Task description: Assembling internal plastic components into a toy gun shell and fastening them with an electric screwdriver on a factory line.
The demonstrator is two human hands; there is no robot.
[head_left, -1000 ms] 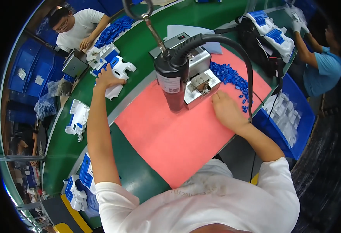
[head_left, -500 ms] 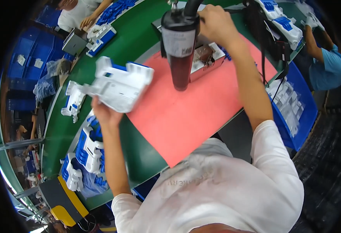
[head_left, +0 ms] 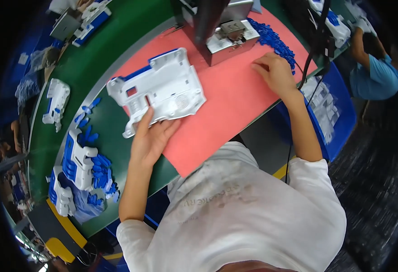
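Note:
In my left hand (head_left: 151,140) is a white plastic housing (head_left: 165,88) with blue trim along its far edge. The thumb lies over its near edge and the fingers pass underneath, so their tips are hidden. It is held above the red mat (head_left: 208,140), its ribbed, hollow side facing up. My right hand (head_left: 276,75) hovers over the mat's right part, fingers bent together toward the thumb; whether something small sits between them cannot be seen. Just beyond it lies a heap of small blue parts (head_left: 273,41). Left of that heap is a metal fixture (head_left: 233,43) beneath a dark machine column (head_left: 203,27).
White-and-blue housings (head_left: 79,161) and loose blue pieces (head_left: 101,172) lie at the left on the green table (head_left: 131,181). Another housing (head_left: 56,102) is farther left. A blue bin (head_left: 337,131) of bagged white parts stands at right, near a co-worker in a blue shirt (head_left: 375,77).
My right hand has come down from beside the machine's top to the mat near the blue parts. My left hand has moved the housing rightward over the mat and turned it. The view has shifted.

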